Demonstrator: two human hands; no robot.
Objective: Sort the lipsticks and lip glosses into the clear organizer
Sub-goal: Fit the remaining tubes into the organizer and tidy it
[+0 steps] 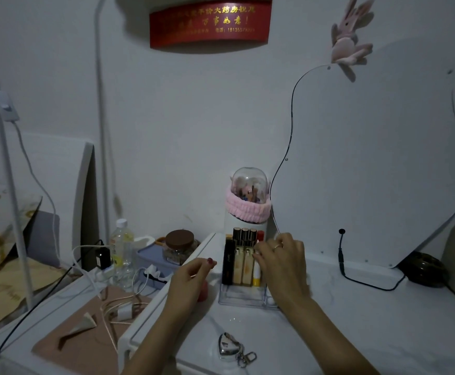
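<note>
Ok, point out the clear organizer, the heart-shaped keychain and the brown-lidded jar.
clear organizer [244,298], head view, front wall near the base.
heart-shaped keychain [227,346], head view, middle of the silver heart.
brown-lidded jar [179,239], head view, on the lid.

The right hand [280,255] covers the right side of the clear organizer [244,297], so the compartments there cannot be inspected. Its fingertips are curled out of view against the tubes; whether they grip anything cannot be told. The white tube with a yellow base [256,274] is partly hidden by those fingers. A red object [202,290] sits behind the left hand [191,274], mostly covered (identity undetermined). Labels on the lipsticks [241,262] are too small to read. Both forearms are cut off by the bottom edge. The red banner [210,23] is cropped at the top, its print blurred.
</note>
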